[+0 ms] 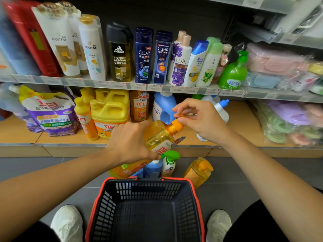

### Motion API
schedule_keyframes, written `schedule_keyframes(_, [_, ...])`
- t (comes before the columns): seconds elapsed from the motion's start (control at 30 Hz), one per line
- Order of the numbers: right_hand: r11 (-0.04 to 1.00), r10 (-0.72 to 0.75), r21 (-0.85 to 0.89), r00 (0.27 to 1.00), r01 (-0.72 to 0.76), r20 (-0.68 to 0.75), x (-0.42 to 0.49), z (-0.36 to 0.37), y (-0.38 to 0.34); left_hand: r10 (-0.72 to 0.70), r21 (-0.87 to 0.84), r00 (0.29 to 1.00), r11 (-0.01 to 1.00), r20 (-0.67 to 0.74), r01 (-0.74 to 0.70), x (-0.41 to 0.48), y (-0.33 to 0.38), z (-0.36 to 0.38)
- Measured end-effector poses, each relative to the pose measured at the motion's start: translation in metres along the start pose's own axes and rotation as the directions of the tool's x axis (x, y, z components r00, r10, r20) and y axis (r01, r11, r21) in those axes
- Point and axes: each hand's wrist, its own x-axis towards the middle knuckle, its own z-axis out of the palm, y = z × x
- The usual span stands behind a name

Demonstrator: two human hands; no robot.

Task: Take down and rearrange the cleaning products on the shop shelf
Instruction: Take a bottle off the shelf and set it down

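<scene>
Gripping the yellow pump bottle (158, 135) mid-frame with my left hand (128, 142); its long axis tilts up-right, orange pump (176, 125) seemingly pinched in my right hand (202, 119).

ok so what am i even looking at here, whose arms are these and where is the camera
There is no machine here. These are a person's two bare arms, filmed by one wide-angle camera worn on the head, looking forward and down; the wide lens is why the shelves look bent.

The left hand grips the body of a tilted yellow detergent bottle, and the right hand pinches its orange pump top.

Ahead is a shop shelf, with shampoos above and detergents on the wooden lower shelf. More bottles stand on the grey floor, among them a green-trigger spray bottle and a yellow pump bottle. Nearest the person is a red-rimmed basket.
</scene>
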Motion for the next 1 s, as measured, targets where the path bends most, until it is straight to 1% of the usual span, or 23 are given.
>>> schedule_keyframes(0.1, [0.997,0.01,0.083,0.999,-0.006,-0.05,0.0,0.001,0.0,-0.03,-0.113,0.999,0.993,0.046,0.035,0.002,-0.002,0.0])
schedule_keyframes(0.2, [0.99,0.022,0.143,0.993,-0.006,-0.113,-0.001,0.0,0.001,-0.082,-0.318,0.988,0.94,0.13,0.12,0.006,-0.006,-0.002])
schedule_keyframes(0.27, [0.982,0.07,0.185,0.987,-0.043,-0.142,-0.002,0.0,0.005,-0.118,-0.495,0.978,0.848,0.175,0.191,0.01,-0.01,-0.003])
schedule_keyframes(0.33, [0.957,0.181,0.25,0.978,-0.15,-0.107,-0.005,0.003,0.01,-0.134,-0.63,0.973,0.743,0.19,0.225,0.012,-0.015,-0.004])
schedule_keyframes(0.4, [0.906,0.301,0.309,0.954,-0.289,0.009,-0.009,0.01,0.017,-0.144,-0.729,0.971,0.642,0.192,0.239,0.014,-0.017,-0.006])
schedule_keyframes(0.47, [0.875,0.363,0.285,0.92,-0.39,0.145,-0.015,0.021,0.025,-0.165,-0.81,0.97,0.536,0.179,0.241,0.015,-0.018,-0.009])
schedule_keyframes(0.53, [0.867,0.367,0.249,0.891,-0.432,0.266,-0.024,0.038,0.03,-0.182,-0.871,0.97,0.437,0.162,0.227,0.016,-0.017,-0.012])
schedule_keyframes(0.6, [0.842,0.317,0.319,0.877,-0.436,0.362,-0.032,0.057,0.031,-0.191,-0.921,0.969,0.325,0.159,0.215,0.017,-0.016,-0.015])
schedule_keyframes(0.63, [0.823,0.285,0.371,0.878,-0.43,0.385,-0.034,0.066,0.03,-0.187,-0.942,0.97,0.268,0.154,0.201,0.017,-0.016,-0.016])
schedule_keyframes(0.73, [0.736,0.218,0.549,0.907,-0.396,0.361,-0.037,0.081,0.026,-0.15,-0.978,0.981,0.146,0.125,0.147,0.016,-0.016,-0.018])
schedule_keyframes(0.83, [0.665,0.232,0.662,0.938,-0.347,0.258,-0.033,0.085,0.025,-0.15,-0.987,0.979,0.053,0.141,0.151,0.019,-0.017,-0.02])
schedule_keyframes(0.87, [0.661,0.255,0.673,0.943,-0.331,0.214,-0.031,0.084,0.024,-0.129,-0.986,0.98,0.043,0.152,0.159,0.021,-0.019,-0.022])
schedule_keyframes(0.9, [0.666,0.272,0.678,0.948,-0.311,0.167,-0.03,0.082,0.022,-0.098,-0.983,0.982,0.069,0.161,0.168,0.024,-0.023,-0.026])
schedule_keyframes(0.93, [0.679,0.279,0.677,0.953,-0.284,0.12,-0.029,0.079,0.021,-0.071,-0.973,0.982,0.146,0.172,0.181,0.027,-0.027,-0.029])
schedule_keyframes(1.0, [0.712,0.279,0.663,0.96,-0.231,0.035,-0.029,0.07,0.018,-0.076,-0.899,0.974,0.375,0.213,0.226,0.03,-0.035,-0.036])
